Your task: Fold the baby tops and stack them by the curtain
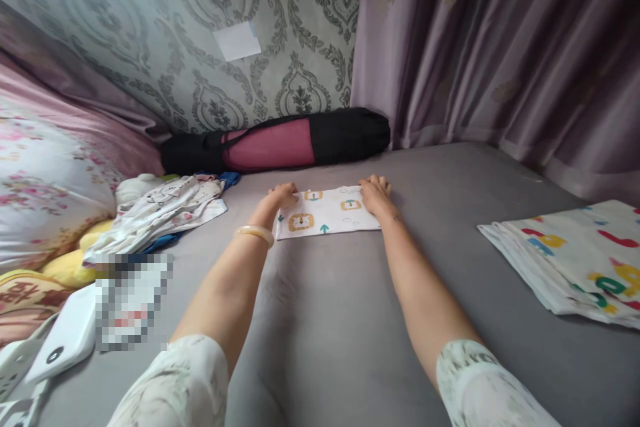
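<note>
A white cloth [330, 213] printed with yellow lion faces and green arrows lies folded into a flat rectangle on the grey sheet [320, 320]. At its upper left corner is my left hand [285, 195], fingers bent and pressed together on the cloth's edge. My right hand [376, 193] rests at the upper right corner, its fingers curled over the far edge. Both hands touch the cloth, and their fingertips are partly hidden. A pale bangle circles my left wrist.
A folded cloth with colourful prints [590, 253] lies at right. Along the wall is a black and pink long bag [275, 143]. At left are piled clothes [165, 210], a floral pillow [50, 180], yellow plush and a white device [67, 330]. Curtains hang at the back right.
</note>
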The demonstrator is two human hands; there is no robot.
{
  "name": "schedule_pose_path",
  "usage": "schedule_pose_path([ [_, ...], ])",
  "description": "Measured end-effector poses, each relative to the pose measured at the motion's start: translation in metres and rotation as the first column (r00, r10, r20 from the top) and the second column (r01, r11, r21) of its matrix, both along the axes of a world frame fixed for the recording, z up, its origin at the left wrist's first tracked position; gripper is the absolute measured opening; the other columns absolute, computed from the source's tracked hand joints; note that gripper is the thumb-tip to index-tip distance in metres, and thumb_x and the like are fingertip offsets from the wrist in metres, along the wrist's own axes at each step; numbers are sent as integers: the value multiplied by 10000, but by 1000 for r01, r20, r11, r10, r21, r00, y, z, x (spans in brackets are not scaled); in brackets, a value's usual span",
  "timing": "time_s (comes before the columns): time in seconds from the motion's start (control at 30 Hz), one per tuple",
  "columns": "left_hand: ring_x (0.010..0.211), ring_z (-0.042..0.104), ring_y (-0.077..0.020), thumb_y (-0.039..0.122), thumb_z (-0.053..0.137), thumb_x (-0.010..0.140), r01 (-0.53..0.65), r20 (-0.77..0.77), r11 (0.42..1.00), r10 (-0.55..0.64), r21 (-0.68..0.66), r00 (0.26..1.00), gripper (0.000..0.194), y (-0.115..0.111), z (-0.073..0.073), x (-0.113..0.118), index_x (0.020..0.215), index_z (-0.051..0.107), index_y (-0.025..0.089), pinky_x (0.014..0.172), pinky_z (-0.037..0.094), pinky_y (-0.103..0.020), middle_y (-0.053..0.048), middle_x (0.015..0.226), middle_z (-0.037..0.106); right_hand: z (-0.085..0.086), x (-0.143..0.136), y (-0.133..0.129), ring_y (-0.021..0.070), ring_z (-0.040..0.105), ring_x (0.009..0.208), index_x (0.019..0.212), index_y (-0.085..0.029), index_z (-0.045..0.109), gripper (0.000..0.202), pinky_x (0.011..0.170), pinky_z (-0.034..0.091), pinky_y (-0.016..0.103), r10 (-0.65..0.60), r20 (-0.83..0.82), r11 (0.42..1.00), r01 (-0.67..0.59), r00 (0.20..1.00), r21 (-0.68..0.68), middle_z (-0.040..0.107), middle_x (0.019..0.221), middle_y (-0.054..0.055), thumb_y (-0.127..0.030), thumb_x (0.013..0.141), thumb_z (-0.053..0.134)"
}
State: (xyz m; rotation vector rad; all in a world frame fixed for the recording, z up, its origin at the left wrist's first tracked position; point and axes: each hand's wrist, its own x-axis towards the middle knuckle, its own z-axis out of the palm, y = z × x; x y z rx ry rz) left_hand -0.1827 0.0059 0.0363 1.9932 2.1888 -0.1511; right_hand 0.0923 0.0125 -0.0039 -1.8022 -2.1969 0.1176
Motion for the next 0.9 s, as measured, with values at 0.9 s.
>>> schedule_pose_path([
  [0.9, 1093, 543, -243, 272, 477, 878, 174, 35, 784, -242, 596, 970, 274, -102, 77, -25, 1067, 674, 253, 1142, 142, -484, -47, 996, 708, 112, 37, -67, 242, 597, 1071, 1157, -210, 659, 324, 962, 392, 365, 300, -95, 935, -273, 949, 227, 698, 1156, 72, -177, 901, 463],
])
